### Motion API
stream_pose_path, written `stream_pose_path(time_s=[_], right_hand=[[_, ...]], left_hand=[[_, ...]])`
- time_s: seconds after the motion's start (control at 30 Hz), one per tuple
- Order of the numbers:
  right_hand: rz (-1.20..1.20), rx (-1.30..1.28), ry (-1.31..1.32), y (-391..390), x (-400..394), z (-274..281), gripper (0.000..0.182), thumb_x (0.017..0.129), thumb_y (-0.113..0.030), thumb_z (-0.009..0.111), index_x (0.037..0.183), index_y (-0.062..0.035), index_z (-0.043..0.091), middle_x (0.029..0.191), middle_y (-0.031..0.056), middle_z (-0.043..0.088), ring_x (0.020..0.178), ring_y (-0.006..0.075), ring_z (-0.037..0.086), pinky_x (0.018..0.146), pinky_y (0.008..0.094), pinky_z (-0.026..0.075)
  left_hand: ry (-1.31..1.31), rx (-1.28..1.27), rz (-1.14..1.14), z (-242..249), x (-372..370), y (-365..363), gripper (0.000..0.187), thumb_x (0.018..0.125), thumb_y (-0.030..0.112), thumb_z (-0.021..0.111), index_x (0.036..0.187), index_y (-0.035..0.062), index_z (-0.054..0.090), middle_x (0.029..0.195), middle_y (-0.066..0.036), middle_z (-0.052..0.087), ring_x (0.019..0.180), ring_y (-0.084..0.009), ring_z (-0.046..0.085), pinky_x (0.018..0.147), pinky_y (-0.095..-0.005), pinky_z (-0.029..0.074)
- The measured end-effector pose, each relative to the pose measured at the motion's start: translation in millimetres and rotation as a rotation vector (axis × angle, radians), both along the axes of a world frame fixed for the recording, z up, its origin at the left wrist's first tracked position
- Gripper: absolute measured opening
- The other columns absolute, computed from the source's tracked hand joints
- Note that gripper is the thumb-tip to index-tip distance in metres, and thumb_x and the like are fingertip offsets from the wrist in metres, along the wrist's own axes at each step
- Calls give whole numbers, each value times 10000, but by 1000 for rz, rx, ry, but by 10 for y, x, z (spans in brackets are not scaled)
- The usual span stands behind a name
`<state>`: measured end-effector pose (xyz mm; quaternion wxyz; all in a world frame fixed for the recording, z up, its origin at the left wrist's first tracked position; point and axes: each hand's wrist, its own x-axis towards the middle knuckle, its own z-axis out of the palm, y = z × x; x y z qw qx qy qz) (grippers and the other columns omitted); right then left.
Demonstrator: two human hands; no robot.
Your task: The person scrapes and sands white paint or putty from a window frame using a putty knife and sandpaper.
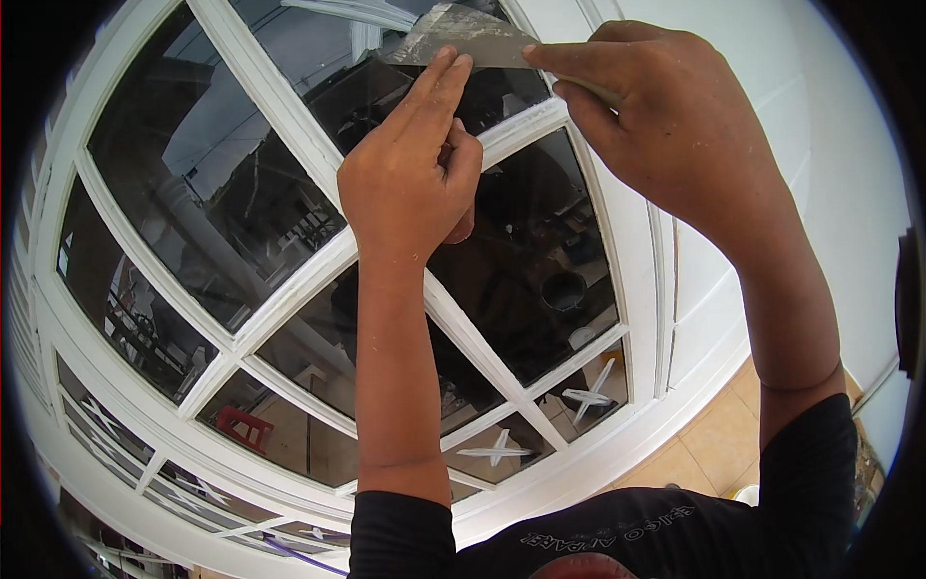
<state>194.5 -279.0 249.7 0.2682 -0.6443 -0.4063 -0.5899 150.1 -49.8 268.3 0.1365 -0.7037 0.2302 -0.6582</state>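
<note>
The right hand [675, 125] has its grip clasped on 1 metal scraper [468, 46], at the top of the view before an upper pane of the white-framed window [294, 288]. The left hand [410, 188] lays 2 fingertips on the blade's edge; whether its curled fingers grasp anything, I cannot tell. Lower down, 2 white crosses [494, 450] and 1 red stool [244, 428] show at the panes.

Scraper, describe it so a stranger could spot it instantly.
Follow the white window frame to the picture's top edge. There the right hand holds the scraper, the left hand touching its edge. Grey and smeared with white, it stands out from the dark glass.
</note>
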Motion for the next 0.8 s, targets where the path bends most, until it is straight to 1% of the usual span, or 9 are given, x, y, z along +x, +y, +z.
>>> stream_pose_path(time_s=[0.1, 0.17, 0.27, 0.37, 0.5, 0.57, 0.6, 0.67, 0.8], right_hand=[[-11, -33, 2, 11, -53, -28, 206, 914, -96, 745, 1109, -81, 808, 854, 122, 751, 658, 237, 680, 645, 341, 543], [-49, 5, 34, 54, -93, -8, 204, 913, -107, 747, 1104, -77, 810, 846, 121, 747, 654, 236, 678, 645, 345, 542], [11, -1, 11, 55, -57, -40, 204, 910, -106, 747, 1102, -75, 811, 842, 122, 743, 651, 232, 677, 642, 347, 538], [-17, 11, 61, 57, -131, -26, 205, 911, -103, 745, 1104, -79, 811, 839, 126, 743, 662, 232, 686, 648, 345, 542], [-12, -1, 7, 69, -57, -48, 208, 913, -98, 740, 1108, -81, 811, 859, 128, 754, 681, 239, 699, 658, 348, 549], [22, -2, 25, -5, -46, 27, 205, 918, -102, 739, 1109, -81, 810, 885, 130, 765, 697, 246, 708, 671, 352, 560], [22, -4, 22, -38, -66, 74, 205, 918, -102, 739, 1109, -81, 810, 885, 130, 765, 697, 246, 708, 671, 352, 560], [93, -100, 65, -94, -159, 198, 212, 862, -46, 694, 1042, 16, 787, 763, 176, 736, 625, 269, 717, 619, 362, 575], [139, -113, 112, -196, -217, 255, 208, 853, -46, 692, 1028, 12, 788, 762, 182, 735, 649, 276, 731, 632, 366, 582]], left_hand=[[11, -1, 4, -13, -18, -2, 507, 780, 43, 692, 1262, 188, 754, 1257, 10, 751, 778, -149, 763, 646, -251, 586], [17, -51, -26, -14, -26, -26, 494, 773, 35, 697, 1240, 178, 764, 1246, 5, 756, 772, -146, 763, 647, -253, 588], [-32, 20, -27, -6, 6, 14, 502, 766, 23, 697, 1240, 173, 762, 1252, 2, 753, 775, -148, 763, 651, -256, 590], [-31, 13, -58, -1, 10, 11, 502, 762, 18, 700, 1237, 168, 763, 1256, -5, 751, 781, -152, 764, 652, -249, 589], [-45, 28, -67, -2, 16, 26, 512, 766, 43, 700, 1254, 189, 757, 1268, 10, 746, 775, -157, 759, 659, -251, 588], [78, -23, 62, -23, -55, -32, 591, 775, 71, 693, 1342, 236, 703, 1352, 49, 703, 789, -155, 752, 672, -265, 590], [75, -25, 62, -20, -63, -45, 591, 775, 71, 693, 1342, 236, 703, 1352, 49, 703, 789, -155, 752, 672, -265, 590], [143, -65, 142, -16, -76, -59, 683, 780, 97, 688, 1434, 286, 624, 1442, 88, 638, 809, -153, 746, 682, -284, 591], [175, -35, 207, -14, -82, -49, 730, 780, 109, 688, 1475, 301, 578, 1486, 95, 600, 832, -155, 747, 686, -290, 592]])
